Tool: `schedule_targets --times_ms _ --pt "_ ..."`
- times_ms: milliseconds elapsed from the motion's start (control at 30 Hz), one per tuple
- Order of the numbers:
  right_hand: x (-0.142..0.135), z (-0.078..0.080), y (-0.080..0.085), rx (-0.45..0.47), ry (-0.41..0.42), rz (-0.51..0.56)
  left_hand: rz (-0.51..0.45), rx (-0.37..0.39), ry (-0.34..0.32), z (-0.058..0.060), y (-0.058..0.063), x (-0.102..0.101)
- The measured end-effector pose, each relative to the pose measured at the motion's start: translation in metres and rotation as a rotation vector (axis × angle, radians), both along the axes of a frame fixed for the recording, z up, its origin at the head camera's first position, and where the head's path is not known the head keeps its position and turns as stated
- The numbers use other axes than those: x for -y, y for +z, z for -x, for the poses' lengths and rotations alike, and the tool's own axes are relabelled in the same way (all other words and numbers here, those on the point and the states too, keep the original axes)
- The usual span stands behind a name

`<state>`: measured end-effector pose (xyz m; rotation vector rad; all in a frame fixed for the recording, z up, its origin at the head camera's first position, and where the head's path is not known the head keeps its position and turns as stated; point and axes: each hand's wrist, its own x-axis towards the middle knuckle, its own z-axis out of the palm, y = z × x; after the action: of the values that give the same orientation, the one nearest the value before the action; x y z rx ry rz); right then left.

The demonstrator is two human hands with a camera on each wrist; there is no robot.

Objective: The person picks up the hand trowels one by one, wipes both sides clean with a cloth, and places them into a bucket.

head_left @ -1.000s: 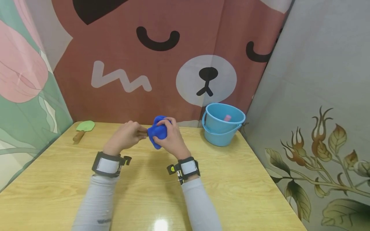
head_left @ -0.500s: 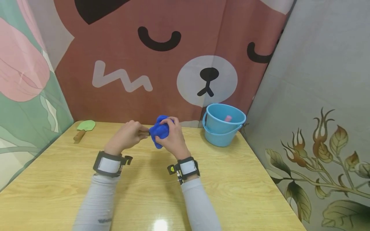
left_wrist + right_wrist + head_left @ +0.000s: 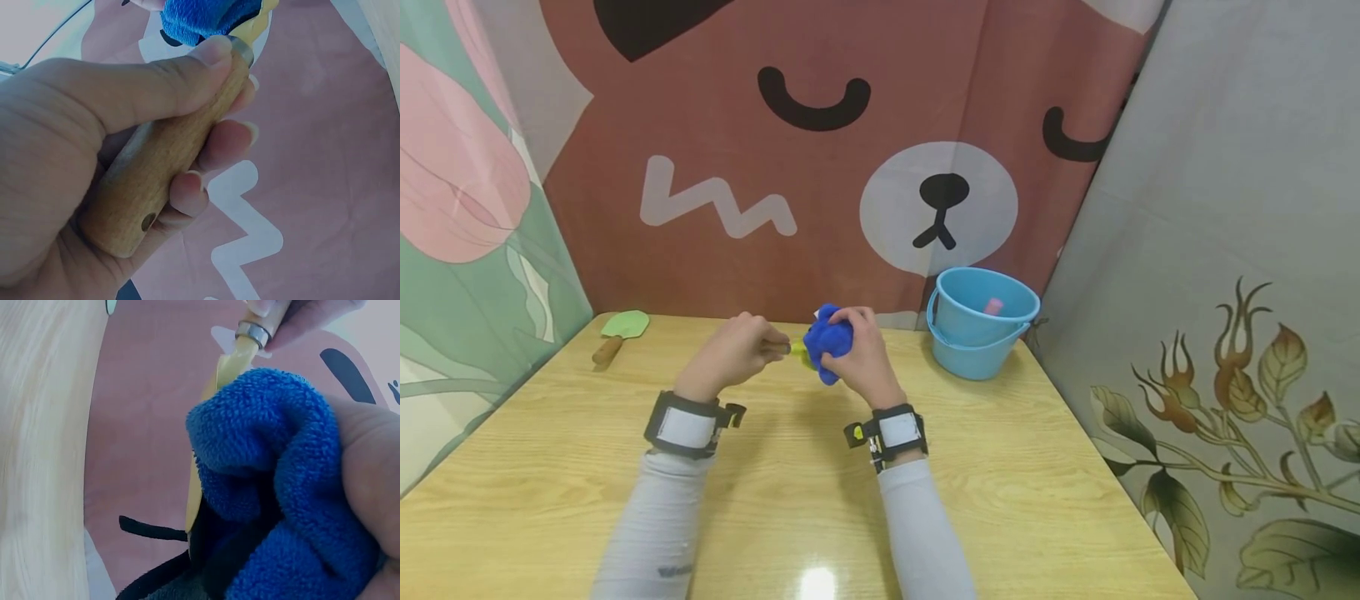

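Note:
My left hand (image 3: pixel 733 357) grips the wooden handle (image 3: pixel 159 165) of a small hand trowel, its thumb laid along the wood near the metal collar. The trowel's yellow blade (image 3: pixel 195 497) runs from that collar and is partly covered by a blue terry cloth (image 3: pixel 829 335). Bunched in my right hand (image 3: pixel 867 360), the cloth wraps against the blade; thumb and fingers pinch it from the right side. Both hands are raised over the far middle of the table. Most of the blade is hidden behind the cloth in the head view.
At the far left of the wooden table (image 3: pixel 760 500) lies a green trowel (image 3: pixel 625 325) with a wooden handle. A light blue bucket (image 3: pixel 973 360) stands at the far right, a pink piece (image 3: pixel 992 307) visible inside. A printed curtain hangs behind the table.
My right hand and the cloth have shifted rightward, away from the handle, and the yellow neck of the trowel now shows. My left hand keeps its hold almost in place.

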<state>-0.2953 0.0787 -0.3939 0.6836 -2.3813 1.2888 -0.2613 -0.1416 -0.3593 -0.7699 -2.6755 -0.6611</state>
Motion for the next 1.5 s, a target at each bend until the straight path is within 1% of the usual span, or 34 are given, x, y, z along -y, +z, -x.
schedule_targets --times_ms 167,300,433,567,700,867,967,1133,1233,1367,1500 --pt "-0.008 0.004 -0.003 -0.022 -0.014 0.009 -0.002 -0.012 -0.001 0.0 -0.001 0.002" --pt "-0.016 0.006 -0.005 -0.021 -0.037 0.027 -0.014 -0.005 0.014 -0.002 0.0 0.004" --pt "-0.023 0.007 -0.006 -0.037 -0.053 0.043 -0.021 0.014 0.024 -0.003 0.002 0.005" --pt "-0.028 0.009 -0.007 -0.046 -0.066 0.038 -0.026 0.03 0.025 -0.004 0.004 0.006" --pt "-0.033 0.012 -0.008 -0.052 -0.096 0.043 -0.035 0.044 0.014 -0.005 0.004 0.007" --pt "-0.039 0.014 -0.007 -0.05 -0.124 0.075 -0.045 0.067 0.005 -0.003 0.002 0.011" --pt "-0.041 0.015 -0.007 -0.052 -0.131 0.075 -0.048 0.087 -0.001 -0.002 0.0 0.014" --pt "-0.039 0.014 -0.004 -0.081 -0.123 0.086 -0.056 0.132 -0.028 0.0 -0.003 0.015" --pt "-0.036 0.012 0.001 -0.118 -0.097 0.117 -0.057 0.151 -0.046 0.002 -0.003 0.014" --pt "-0.029 0.008 0.008 -0.168 -0.046 0.133 -0.057 0.152 -0.074 0.004 -0.004 0.011" --pt "-0.02 0.005 0.009 -0.164 0.0 0.11 -0.055 0.147 -0.109 0.005 -0.005 0.006"
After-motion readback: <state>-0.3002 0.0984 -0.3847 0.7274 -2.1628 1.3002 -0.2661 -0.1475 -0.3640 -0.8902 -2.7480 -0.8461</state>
